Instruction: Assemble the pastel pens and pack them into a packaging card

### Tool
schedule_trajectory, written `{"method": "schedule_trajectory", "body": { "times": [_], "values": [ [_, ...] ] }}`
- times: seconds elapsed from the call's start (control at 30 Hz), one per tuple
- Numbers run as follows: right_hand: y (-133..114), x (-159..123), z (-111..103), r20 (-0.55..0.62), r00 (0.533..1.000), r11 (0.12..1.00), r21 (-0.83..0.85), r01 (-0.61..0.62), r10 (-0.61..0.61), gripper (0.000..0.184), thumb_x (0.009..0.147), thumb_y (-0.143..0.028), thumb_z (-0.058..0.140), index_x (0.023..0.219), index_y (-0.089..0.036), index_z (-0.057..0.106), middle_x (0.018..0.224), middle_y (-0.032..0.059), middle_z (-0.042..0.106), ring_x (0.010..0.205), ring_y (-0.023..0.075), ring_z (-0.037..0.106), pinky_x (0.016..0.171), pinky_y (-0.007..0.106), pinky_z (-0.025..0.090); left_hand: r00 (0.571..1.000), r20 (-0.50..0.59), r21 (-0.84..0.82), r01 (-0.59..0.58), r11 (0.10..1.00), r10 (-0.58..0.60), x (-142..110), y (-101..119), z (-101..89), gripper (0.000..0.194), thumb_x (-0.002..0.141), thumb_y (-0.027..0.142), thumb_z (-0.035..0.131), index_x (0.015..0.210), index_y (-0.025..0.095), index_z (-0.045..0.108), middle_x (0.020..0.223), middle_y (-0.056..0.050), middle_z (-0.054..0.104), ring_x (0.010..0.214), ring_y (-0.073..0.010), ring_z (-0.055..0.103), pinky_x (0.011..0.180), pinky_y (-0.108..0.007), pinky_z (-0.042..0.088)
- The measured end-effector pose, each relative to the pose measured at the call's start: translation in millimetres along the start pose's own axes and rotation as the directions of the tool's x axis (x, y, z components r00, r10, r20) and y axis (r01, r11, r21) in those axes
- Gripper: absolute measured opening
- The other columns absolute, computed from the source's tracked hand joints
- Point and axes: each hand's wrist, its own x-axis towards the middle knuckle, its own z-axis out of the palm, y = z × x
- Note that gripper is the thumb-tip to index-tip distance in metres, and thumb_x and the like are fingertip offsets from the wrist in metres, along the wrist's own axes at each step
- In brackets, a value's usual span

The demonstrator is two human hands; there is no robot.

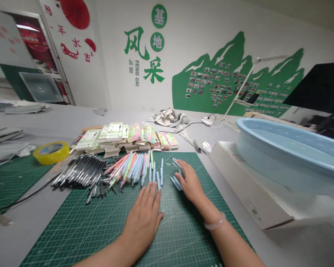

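Observation:
My left hand (143, 213) lies flat over the green cutting mat (100, 230), fingers stretched out. Its fingertips touch the lower ends of light blue pens (158, 180). To the right, my right hand (190, 181) reaches over the mat with thumb and index finger apart. A thin silver-tipped piece (175, 161) lies at its index fingertip, and short light blue pen barrels (176, 183) sit beside its thumb. What is under the palm is hidden. Left of the hands are a pile of pastel pens (130, 167) and a heap of black pens (80, 170).
Behind the pens, small paper packs (114, 133) are stacked. Yellow tape (51, 152) stands left. A large light blue basin (289, 155) rests on a white box (250, 193) at right. Grey cloth (169, 118) and a power cable lie farther back.

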Motion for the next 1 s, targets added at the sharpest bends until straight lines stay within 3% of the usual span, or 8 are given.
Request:
{"method": "schedule_trajectory", "body": {
  "times": [0.07, 0.17, 0.27, 0.33, 0.53, 0.67, 0.8, 1.0],
  "values": [
    [16.8, -0.2, -7.1, -0.086, 0.981, 0.985, 0.015, -0.175, 0.175, 0.046, 0.092, -0.027, 0.038, 0.136, -0.017, 0.041, 0.136, 0.0114, 0.047, 0.127, 0.0214, 0.042, 0.107, 0.042, 0.031, 0.989, 0.02, -0.062, -0.143, 0.988, 0.145, 3.6, 0.5, -5.2, 0.054, 0.086, 0.033, 0.053, 0.136, 0.017, 0.041, 0.148, -0.01, 0.031, 0.138, -0.0272, 0.022, 0.111, -0.047, 0.027],
    [34.0, -3.9, -11.1, -0.01, 0.979, 0.978, -0.031, -0.206, 0.205, 0.05, 0.09, -0.029, 0.042, 0.139, -0.018, 0.038, 0.144, 0.0102, 0.038, 0.133, 0.0222, 0.033, 0.109, 0.043, 0.026, 0.961, 0.058, -0.151, -0.26, 0.954, 0.271, 15.2, 2.4, -3.6, 0.059, 0.086, 0.044, 0.05, 0.14, 0.026, 0.033, 0.149, -0.003, 0.031, 0.14, -0.024, 0.019, 0.112, -0.05, 0.023],
    [40.5, -9.4, -6.7, 0.128, 0.979, 0.986, -0.078, -0.148, 0.157, 0.058, 0.087, -0.031, 0.048, 0.142, -0.026, 0.031, 0.15, 0.006, 0.026, 0.138, 0.0239, 0.022, 0.11, 0.048, 0.019, 0.978, 0.098, -0.15, -0.171, 0.974, 0.187, 30.7, 4.0, 8.5, 0.064, 0.086, 0.052, 0.045, 0.141, 0.022, 0.034, 0.149, -0.008, 0.031, 0.139, -0.0267, 0.019, 0.112, -0.054, 0.019],
    [44.5, -10.8, -2.3, 0.165, 0.974, 0.988, -0.043, -0.149, 0.154, 0.057, 0.088, -0.028, 0.045, 0.143, -0.026, 0.03, 0.148, 0.0068, 0.031, 0.137, 0.0227, 0.025, 0.11, 0.048, 0.02, 0.986, 0.118, -0.124, -0.103, 0.987, 0.118, 39.5, 5.0, 17.5, 0.066, 0.086, 0.055, 0.043, 0.139, 0.016, 0.037, 0.147, -0.012, 0.033, 0.139, -0.0291, 0.02, 0.112, -0.055, 0.016],
    [65.1, 6.2, 2.2, 0.01, 0.984, 0.974, 0.141, -0.176, 0.176, 0.048, 0.089, -0.021, 0.036, 0.136, -0.017, 0.042, 0.141, 0.0085, 0.042, 0.131, 0.0166, 0.036, 0.11, 0.038, 0.025, 0.995, 0.104, -0.069, -0.001, 0.998, 0.008, 57.3, 19.9, 32.0, 0.067, 0.086, 0.05, 0.045, 0.138, 0.008, 0.039, 0.144, -0.018, 0.037, 0.137, -0.0313, 0.024, 0.112, -0.054, 0.014],
    [62.5, 21.0, 4.8, 0.069, 0.994, 0.982, 0.161, -0.096, 0.086, 0.046, 0.092, -0.029, 0.035, 0.137, -0.02, 0.042, 0.144, 0.0065, 0.039, 0.133, 0.0165, 0.033, 0.111, 0.038, 0.025, 0.99, 0.051, -0.039, 0.131, 0.991, -0.129, 78.7, 44.1, 40.1, 0.086, 0.076, 0.058, 0.055, 0.139, 0.003, 0.035, 0.146, -0.024, 0.028, 0.138, -0.0366, 0.016, 0.112, -0.054, 0.014],
    [54.1, 23.7, 5.2, 0.14, 0.99, 0.969, 0.241, -0.054, 0.021, 0.039, 0.092, -0.026, 0.035, 0.127, -0.021, 0.054, 0.132, 0.0055, 0.053, 0.124, 0.0167, 0.046, 0.107, 0.037, 0.031, 0.979, 0.083, -0.088, 0.191, 0.978, -0.184, 106.9, 63.2, 53.2, 0.103, 0.067, 0.072, 0.052, 0.138, 0.0, 0.035, 0.145, -0.029, 0.028, 0.137, -0.0412, 0.015, 0.111, -0.056, 0.011],
    [62.3, 15.9, -0.6, 0.011, 0.972, 0.89, 0.4, -0.218, 0.233, 0.034, 0.091, -0.031, 0.037, 0.102, -0.018, 0.067, 0.107, 0.0067, 0.067, 0.102, 0.0183, 0.06, 0.094, 0.032, 0.043, 0.957, 0.135, -0.158, 0.277, 0.948, -0.257, 136.3, 62.1, 68.6, 0.106, 0.067, 0.069, 0.055, 0.143, 0.002, 0.024, 0.148, -0.028, 0.02, 0.137, -0.0427, 0.01, 0.108, -0.058, 0.013]
  ]
}}
